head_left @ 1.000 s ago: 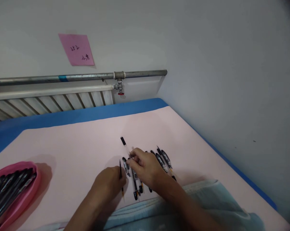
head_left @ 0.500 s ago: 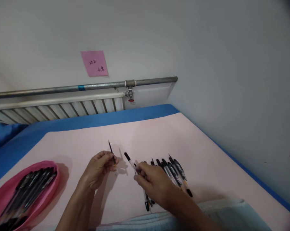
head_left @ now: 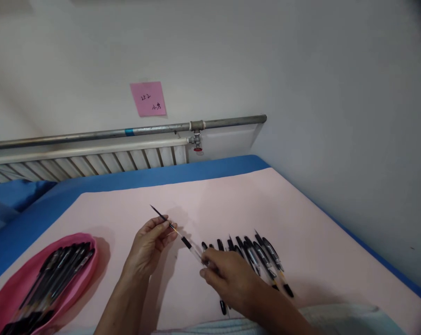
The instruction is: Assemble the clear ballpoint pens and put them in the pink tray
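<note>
A thin black pen refill [head_left: 158,212] is pinched in the fingertips of my left hand [head_left: 149,246], its tip pointing up and left. My right hand [head_left: 231,274] grips a clear pen barrel [head_left: 195,252] with a black grip section at its front. The refill's yellowish tail end lines up with the barrel's front opening; whether it has entered cannot be made out. Around and beyond my right hand lie several black pens [head_left: 262,256], caps and refills on the pink sheet, partly covered by that hand.
At the left a pink basin [head_left: 95,256] holds several black pens. The pink sheet [head_left: 133,200] lies over a blue surface [head_left: 161,175]. Behind are a radiator [head_left: 102,163], a metal pipe [head_left: 154,129] and a wall with a pink note [head_left: 148,99]. Pale blue cloth [head_left: 224,327] shows at the near edge.
The refill has tilted from near upright to a slant, in line with the barrel. Barrel and refill ends are now close together. The view has shifted slightly.
</note>
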The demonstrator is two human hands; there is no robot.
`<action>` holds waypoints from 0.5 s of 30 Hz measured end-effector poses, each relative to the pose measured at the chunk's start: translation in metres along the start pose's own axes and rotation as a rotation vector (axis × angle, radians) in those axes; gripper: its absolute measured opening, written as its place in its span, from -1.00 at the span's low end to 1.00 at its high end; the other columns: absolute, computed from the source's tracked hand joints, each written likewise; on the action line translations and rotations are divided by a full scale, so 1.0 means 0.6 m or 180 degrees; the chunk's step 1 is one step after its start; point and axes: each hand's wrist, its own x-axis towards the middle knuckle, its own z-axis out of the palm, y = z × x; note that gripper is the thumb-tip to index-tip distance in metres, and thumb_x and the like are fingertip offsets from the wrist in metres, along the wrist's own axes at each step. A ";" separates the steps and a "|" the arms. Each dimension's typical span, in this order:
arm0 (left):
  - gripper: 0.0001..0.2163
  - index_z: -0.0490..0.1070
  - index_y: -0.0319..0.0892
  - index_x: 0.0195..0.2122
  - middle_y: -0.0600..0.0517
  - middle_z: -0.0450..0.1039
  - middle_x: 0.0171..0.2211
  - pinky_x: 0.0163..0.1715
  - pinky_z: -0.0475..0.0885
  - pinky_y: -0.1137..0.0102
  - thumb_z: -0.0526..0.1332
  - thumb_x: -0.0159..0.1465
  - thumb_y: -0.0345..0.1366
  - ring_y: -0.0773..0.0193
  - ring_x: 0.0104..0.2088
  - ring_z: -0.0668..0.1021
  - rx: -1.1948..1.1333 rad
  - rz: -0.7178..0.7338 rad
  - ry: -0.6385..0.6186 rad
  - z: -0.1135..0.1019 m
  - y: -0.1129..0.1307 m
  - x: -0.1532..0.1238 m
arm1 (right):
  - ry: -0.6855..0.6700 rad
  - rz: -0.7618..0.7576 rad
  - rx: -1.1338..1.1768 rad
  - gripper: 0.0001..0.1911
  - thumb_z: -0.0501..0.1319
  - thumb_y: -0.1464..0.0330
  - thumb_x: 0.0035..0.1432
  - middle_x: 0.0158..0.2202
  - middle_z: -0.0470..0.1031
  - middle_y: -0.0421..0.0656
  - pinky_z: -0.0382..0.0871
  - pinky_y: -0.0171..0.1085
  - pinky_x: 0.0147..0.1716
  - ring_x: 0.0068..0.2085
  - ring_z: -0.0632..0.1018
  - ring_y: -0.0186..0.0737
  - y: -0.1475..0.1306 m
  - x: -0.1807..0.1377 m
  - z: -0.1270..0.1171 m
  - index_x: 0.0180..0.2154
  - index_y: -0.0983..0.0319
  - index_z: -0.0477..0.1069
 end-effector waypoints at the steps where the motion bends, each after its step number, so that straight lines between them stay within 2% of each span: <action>1: -0.85 0.41 -0.31 -0.39 -0.01 0.49 -0.52 -0.47 0.49 0.46 0.27 -0.02 -0.53 0.31 -0.45 0.56 0.0009 0.0003 -0.0029 0.001 -0.001 -0.001 | 0.0015 -0.0008 -0.0006 -0.91 0.08 0.35 0.09 -0.55 0.36 -0.28 -0.04 -0.40 -0.53 -0.50 0.31 -0.40 0.000 0.000 0.000 -0.37 0.20 0.33; 15: -0.82 0.40 -0.30 -0.41 0.00 0.48 -0.53 -0.50 0.49 0.46 0.32 -0.08 -0.47 0.31 -0.48 0.54 0.0262 0.0120 0.0012 0.002 -0.002 0.001 | -0.0056 0.0023 -0.0242 -0.88 0.06 0.34 0.10 -0.55 0.34 -0.26 -0.06 -0.39 -0.54 -0.51 0.29 -0.40 -0.005 -0.001 -0.007 -0.44 0.22 0.28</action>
